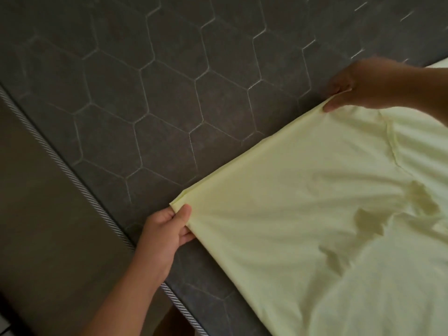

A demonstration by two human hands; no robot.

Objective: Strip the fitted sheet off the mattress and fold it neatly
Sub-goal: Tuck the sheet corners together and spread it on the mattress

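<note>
The soft pale yellow fitted sheet (pixel 303 190) lies spread over the right part of the bed, on top of the dark grey mattress with a six-sided stitched pattern (pixel 145 93). One straight edge of the sheet runs slanting from the near left up to the far right, pulled tight between two hands. The cloth behind that edge is smooth, and farther to the right it bunches into soft folds with dark shadows in them. A thin seam curves down through the cloth near the far hand.

The left hand (pixel 162 234) is at the near end of the edge. Its fingers (pixel 183 215) are closed on the corner of the sheet, with the thumb on top and the cloth pinched under it. The right hand (pixel 358 86) is at the far end. Its fingers (pixel 331 106) are curled down and hold the other corner of the sheet, pressing it against the mattress.

The rest of the mattress is bare, all the way to the left and the far side. A striped rope-like trim (pixel 72 175) runs along the mattress edge on the left. Beyond it the plain brownish side of the mattress (pixel 36 202) drops down.
</note>
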